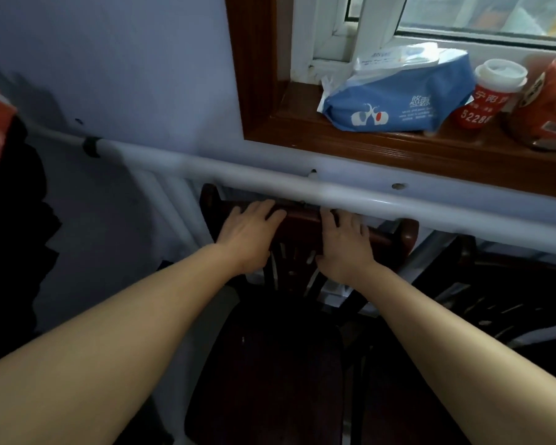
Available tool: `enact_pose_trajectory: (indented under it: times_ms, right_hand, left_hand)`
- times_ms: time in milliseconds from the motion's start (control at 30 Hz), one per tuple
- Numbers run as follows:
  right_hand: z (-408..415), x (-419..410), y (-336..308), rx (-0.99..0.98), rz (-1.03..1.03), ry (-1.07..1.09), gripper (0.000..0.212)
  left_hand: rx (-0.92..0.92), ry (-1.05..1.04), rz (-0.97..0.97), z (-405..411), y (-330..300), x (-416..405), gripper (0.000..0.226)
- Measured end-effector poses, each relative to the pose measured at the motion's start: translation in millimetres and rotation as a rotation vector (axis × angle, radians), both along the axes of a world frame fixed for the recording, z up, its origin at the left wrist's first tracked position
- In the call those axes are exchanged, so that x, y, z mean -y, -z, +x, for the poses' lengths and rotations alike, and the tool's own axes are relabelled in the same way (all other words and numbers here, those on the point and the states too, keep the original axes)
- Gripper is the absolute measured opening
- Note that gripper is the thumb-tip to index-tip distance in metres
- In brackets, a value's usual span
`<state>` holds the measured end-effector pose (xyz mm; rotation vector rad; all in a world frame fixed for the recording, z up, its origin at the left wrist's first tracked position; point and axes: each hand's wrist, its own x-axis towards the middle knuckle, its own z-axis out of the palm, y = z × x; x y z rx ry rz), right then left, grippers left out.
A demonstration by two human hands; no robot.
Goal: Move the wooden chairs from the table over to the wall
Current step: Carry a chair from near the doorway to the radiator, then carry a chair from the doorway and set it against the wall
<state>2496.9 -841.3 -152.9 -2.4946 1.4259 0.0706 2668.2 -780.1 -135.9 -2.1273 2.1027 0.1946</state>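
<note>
Dark brown wooden chair (302,239) sits dead centre, its curved top rail tucked right under the thick white horizontal pipe (270,179) that runs along the pale blue wall (109,75). Left hand (249,234) lies on the top rail, fingers fairly straight and draped over it toward 12 o'clock. Right hand (344,242) is beside it on the same rail, fingers curling over the far edge. Dark seat (270,364) stretches toward 6 o'clock between the forearms. A second dark wooden chair (495,300) stands at 3 o'clock, just beside. Up at 1 o'clock, the brown wooden windowsill (350,136) carries a blue plastic tissue pack (398,97), a lidded red paper cup (485,94) and an orange-labelled bottle (549,110); their contents are unclear.
</note>
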Motion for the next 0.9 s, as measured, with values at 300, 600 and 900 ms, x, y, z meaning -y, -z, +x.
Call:
enact_pose_trajectory:
  times_ms: [300,600,900]
  right_hand:
    - [18,-61,-29,-0.006,0.161,-0.05,0.079]
    - [29,-175,-39,-0.099,0.227,-0.11,0.07]
    - [55,-291,-31,-0.114,0.309,-0.397,0.068]
  left_hand:
    - [-0.194,-0.272,0.087,14,-15,-103,0.078]
    - [-0.278,-0.383,0.089,8,-40,-241,0.066]
    - [-0.381,-0.64,0.163,-5,-36,-380,0.072]
